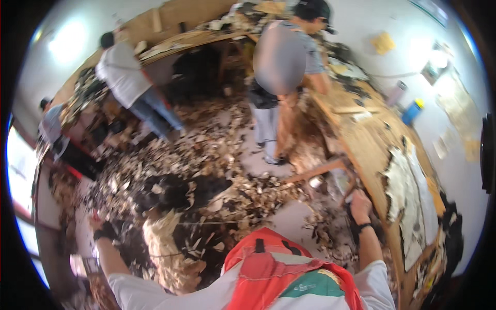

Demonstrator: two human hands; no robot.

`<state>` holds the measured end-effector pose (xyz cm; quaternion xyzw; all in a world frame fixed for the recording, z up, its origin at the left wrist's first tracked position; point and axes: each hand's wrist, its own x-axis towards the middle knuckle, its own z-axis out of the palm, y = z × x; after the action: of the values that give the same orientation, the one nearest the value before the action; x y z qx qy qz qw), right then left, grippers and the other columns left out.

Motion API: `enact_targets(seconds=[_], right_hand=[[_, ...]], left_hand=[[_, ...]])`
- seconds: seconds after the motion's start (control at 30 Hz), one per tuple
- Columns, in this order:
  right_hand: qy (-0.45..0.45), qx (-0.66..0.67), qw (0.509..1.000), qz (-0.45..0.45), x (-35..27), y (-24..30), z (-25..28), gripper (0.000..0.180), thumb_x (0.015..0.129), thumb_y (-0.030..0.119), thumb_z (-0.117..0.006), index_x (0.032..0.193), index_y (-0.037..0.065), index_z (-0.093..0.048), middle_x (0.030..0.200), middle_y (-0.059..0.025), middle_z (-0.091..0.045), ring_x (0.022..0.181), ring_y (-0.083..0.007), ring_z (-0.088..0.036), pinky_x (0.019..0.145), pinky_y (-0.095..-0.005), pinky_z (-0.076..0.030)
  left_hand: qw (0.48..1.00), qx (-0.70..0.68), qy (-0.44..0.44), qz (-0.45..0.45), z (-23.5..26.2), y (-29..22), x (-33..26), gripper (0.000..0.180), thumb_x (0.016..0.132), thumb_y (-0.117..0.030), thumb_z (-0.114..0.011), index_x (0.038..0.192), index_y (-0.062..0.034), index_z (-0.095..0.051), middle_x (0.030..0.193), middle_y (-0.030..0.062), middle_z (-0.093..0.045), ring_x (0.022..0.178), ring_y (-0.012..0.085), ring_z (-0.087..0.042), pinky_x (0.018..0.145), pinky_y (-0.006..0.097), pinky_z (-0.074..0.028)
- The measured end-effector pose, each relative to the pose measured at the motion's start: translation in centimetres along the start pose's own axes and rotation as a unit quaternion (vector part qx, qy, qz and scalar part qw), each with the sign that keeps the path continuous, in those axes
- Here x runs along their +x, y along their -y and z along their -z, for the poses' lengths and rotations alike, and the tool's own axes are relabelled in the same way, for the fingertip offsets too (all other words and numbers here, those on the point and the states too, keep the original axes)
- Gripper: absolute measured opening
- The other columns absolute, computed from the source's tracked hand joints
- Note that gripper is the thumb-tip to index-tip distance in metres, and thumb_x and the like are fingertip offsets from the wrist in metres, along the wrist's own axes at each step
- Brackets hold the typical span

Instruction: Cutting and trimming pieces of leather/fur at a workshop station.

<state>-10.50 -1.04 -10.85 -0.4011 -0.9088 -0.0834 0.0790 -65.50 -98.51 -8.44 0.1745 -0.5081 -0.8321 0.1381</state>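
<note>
1 wooden frame (323, 169) is seen beside the worktop (369, 135), near R hand (360, 205); if it is gripped cannot be told. L hand (95, 221) is kept well apart from R, its grip also unclear. 1 dark wristband (366, 226) is worn per wrist. Many scraps (170, 142) are spread on floor (292, 219). 2 bottles (412, 112) & 3 co-workers (124, 75) are seen beyond.

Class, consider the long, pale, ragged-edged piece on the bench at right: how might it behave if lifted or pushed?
The pale piece is probably floppy, since it looks thin and lies flat along the bench. That thinness suggests it's light for its spread. Its ragged edge might catch if pushed.
</note>
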Motion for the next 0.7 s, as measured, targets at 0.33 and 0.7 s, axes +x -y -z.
enact_targets(seconds=[0.33, 0.7], right_hand=[[0.116, 0.009, 0.982, 0.151, -7.6, -10.1, -5.0, 0.035, 0.095, 0.029, -0.048, 0.086, -0.001, -0.062, 0.101, -0.0235, -0.063, 0.099, -0.0421, -0.058, 0.084, -0.0503, -0.046], [0.188, 0.817, 0.307, -0.452, -6.4, -16.9, -13.6, 0.039, 0.093, 0.05, -0.052, 0.075, 0.016, -0.05, 0.064, -0.0019, -0.051, 0.055, -0.0177, -0.051, 0.05, -0.0298, -0.034]], left_hand=[[0.978, -0.059, -0.199, -0.027, -13.6, -1.2, 2.3, 0.018, 0.086, -0.009, -0.055, 0.07, -0.006, -0.047, 0.074, 0.0115, -0.062, 0.054, 0.0136, -0.053, 0.046, 0.023, -0.046], [0.956, -0.037, -0.288, -0.024, -19.1, 3.2, -0.7, 0.023, 0.092, -0.017, -0.045, 0.081, -0.0017, -0.059, 0.073, 0.0102, -0.064, 0.05, 0.0125, -0.052, 0.042, 0.023, -0.044]])
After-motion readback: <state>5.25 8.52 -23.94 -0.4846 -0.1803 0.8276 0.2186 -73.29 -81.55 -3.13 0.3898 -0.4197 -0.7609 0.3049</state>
